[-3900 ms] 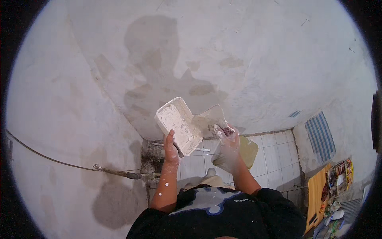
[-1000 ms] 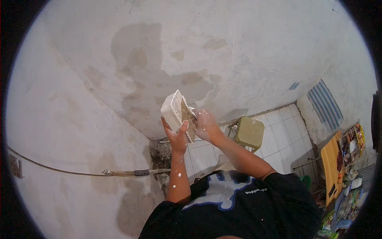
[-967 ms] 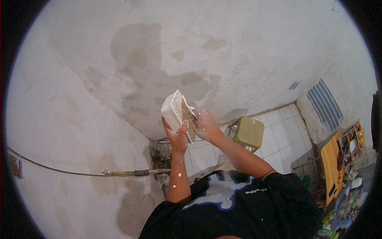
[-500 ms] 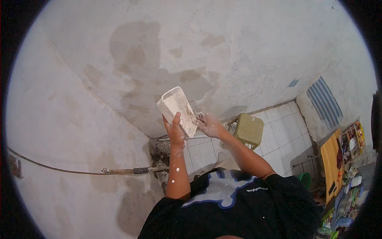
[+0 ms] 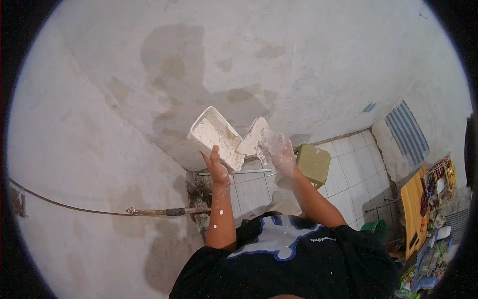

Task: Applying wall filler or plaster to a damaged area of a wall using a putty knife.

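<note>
My left hand (image 5: 218, 169) is wrapped round a white rectangular tub (image 5: 196, 122), its thumb over the near edge. Pale, thick plaster (image 5: 214, 137) coats the inside of the tub. Just to the right, my right hand (image 5: 285, 158) is closed on a scraper (image 5: 256, 135) whose broad blade is covered with the same plaster. The blade's left corner is at the tub's right rim; whether they touch I cannot tell. Its handle is hidden in my fingers, which are smeared white. Ahead stands a pale wall (image 5: 279, 65) with darker damp-looking patches.
An olive-green stool (image 5: 313, 162) stands on the white tiled floor (image 5: 343, 169), right of my right hand. On the left, a pole (image 5: 154, 212) sticks out along the wall. A wooden board (image 5: 413, 209), a green basket (image 5: 377, 229) and cluttered household goods lie at the right.
My right hand has turned and lifted the scraper up and right, showing its plaster-covered blade beside the tub. The tub has shifted slightly left and tilted.
</note>
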Motion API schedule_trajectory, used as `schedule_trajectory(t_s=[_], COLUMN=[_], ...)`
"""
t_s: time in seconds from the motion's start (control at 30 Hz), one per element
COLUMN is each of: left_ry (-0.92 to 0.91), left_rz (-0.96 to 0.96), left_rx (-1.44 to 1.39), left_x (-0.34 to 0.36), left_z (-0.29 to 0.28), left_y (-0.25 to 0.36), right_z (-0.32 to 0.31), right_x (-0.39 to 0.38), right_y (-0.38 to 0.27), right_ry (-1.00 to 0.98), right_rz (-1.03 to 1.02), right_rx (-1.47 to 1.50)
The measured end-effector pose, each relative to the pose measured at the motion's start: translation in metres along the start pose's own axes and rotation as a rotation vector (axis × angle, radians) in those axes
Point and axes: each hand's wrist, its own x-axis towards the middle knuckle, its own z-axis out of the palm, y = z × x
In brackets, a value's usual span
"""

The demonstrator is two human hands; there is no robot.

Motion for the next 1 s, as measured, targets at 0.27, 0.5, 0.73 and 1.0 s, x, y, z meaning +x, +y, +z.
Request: schedule_trajectory(t_s=[0.27,0.5,0.73,1.0], left_ry=[-0.071,-0.115,-0.158,-0.194], left_rz=[-0.050,0.041,-0.085,-0.303], left_rx=[-0.016,0.054,0.002,-0.067], left_x=[-0.014,-0.028,-0.044,-0.036], left_z=[0.009,0.038,0.022,0.008], left_y=[-0.012,0.004,-0.016,-0.024], right_z=[-0.008,0.000,0.003,0.007], right_x=[-0.016,-0.015,0.005,0.021], right_y=[0.019,0.019,0.023,-0.015], right_ry=[0.047,0.139,0.202,0.009], right_rz=[-0.865,-0.815,-0.906,0.006], right_rx=[-1.550,-1.607,-1.546,0.414])
